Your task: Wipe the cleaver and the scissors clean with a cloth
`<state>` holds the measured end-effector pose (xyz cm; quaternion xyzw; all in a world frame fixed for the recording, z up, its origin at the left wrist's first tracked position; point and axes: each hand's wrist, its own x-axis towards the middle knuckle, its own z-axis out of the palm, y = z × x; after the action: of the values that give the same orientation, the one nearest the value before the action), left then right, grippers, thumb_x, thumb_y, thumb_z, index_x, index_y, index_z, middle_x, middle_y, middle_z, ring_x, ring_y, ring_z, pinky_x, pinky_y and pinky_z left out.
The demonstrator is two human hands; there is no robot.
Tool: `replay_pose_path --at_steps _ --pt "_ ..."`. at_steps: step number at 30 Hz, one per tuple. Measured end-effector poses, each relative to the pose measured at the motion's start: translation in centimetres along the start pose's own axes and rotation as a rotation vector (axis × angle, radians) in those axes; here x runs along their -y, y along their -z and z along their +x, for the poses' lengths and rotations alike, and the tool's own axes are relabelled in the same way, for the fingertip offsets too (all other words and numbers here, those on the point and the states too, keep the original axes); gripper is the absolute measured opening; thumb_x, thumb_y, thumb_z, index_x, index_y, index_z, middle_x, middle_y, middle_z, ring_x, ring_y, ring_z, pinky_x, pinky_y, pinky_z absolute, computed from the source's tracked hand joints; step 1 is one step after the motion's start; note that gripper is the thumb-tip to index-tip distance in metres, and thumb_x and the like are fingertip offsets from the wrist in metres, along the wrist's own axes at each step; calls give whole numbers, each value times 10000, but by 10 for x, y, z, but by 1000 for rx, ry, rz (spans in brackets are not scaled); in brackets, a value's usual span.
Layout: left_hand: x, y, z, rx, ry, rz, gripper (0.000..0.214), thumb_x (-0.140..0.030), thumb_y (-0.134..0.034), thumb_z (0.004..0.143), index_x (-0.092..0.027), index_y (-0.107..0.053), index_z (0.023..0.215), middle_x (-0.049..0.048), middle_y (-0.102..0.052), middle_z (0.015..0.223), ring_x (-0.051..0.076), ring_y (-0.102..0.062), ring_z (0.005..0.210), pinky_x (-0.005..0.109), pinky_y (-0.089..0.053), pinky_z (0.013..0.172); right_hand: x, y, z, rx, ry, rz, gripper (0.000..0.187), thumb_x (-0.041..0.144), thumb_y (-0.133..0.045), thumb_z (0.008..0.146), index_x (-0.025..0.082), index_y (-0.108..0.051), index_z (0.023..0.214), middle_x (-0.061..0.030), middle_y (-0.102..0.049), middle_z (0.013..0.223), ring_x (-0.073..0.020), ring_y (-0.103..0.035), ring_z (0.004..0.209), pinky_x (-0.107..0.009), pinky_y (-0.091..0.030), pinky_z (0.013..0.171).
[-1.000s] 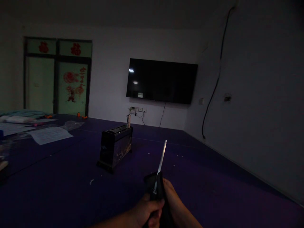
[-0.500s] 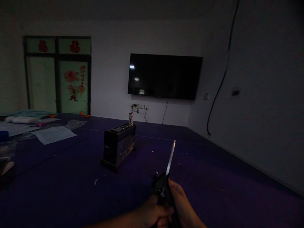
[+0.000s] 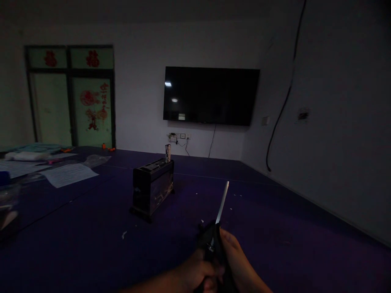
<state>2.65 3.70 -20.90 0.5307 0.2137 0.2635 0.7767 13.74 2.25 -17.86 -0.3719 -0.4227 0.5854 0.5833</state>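
Observation:
In the head view, a black tool (image 3: 214, 242) with a long, slim metal rod (image 3: 222, 202) is held low in front of me. The rod points up and away, its end narrower. My left hand (image 3: 197, 268) is closed around the tool's lower part, fingers partly lost in shadow. Along the right side lies my right hand (image 3: 235, 252), closed against the black body, its inner fingers hidden. Ahead and to the left, a dark box-shaped case (image 3: 154, 187) stands on the purple table (image 3: 91, 244). A small speckled upright piece (image 3: 168, 153) rises from its top.
Papers (image 3: 70, 175), clear plastic (image 3: 96, 160) and a white bundle (image 3: 27, 156) lie at the left. Small white scraps (image 3: 124, 235) dot the table. A television (image 3: 210, 95) hangs on the far wall, and a black cable (image 3: 284, 106) runs down the right wall.
The rod has shifted slightly to the right, with both hands still on the tool. The view has moved a little; the case and papers stay in place.

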Motion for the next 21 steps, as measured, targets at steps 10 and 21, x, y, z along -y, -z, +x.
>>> replay_pose_path --at_steps 10,21 --pt "-8 7 4 79 9 27 283 -387 -624 538 -117 -539 530 -49 -354 270 66 -293 228 197 -241 289 -7 9 6 77 12 -11 413 547 -657 650 144 -571 679 26 -526 446 -75 -441 308 -160 -323 286" --pt "0 -10 -4 -31 57 50 264 -389 -606 570 -147 -501 584 -72 -343 297 87 -328 227 178 -255 230 1 6 -4 -60 24 -124 488 617 -647 596 138 -558 625 15 -540 426 -75 -444 312 -165 -303 304"
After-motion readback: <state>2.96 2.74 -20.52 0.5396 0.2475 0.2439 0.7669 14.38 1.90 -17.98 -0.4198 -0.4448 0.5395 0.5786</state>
